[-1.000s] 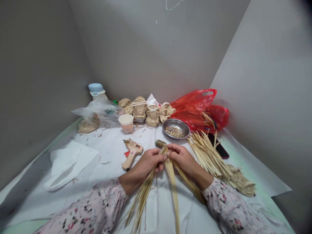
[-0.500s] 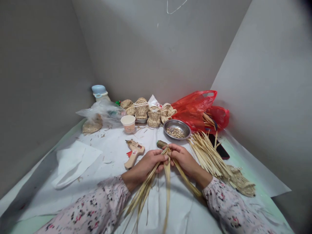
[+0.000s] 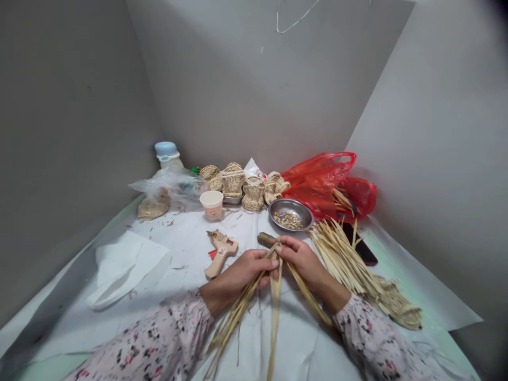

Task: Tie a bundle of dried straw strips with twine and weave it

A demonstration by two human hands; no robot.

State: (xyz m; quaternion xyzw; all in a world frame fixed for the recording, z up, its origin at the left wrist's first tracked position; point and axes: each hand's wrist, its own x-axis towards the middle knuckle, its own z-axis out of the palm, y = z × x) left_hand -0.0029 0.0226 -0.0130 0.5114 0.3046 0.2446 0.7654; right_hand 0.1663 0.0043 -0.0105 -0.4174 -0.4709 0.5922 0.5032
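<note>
Left hand and right hand, palms down, grip straw strips.

**Site Type: Compact Straw-Craft Workspace**

I read this as a small handicraft corner. Grey walls meet at upper centre, above a work surface covered by white paper. Centre: hot glue gun. Far edge: woven straw pieces. Right: straw strips.

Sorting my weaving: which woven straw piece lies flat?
The far-left woven piece, partly under clear plastic; the others stand taller, beyond the paper cup.
</note>
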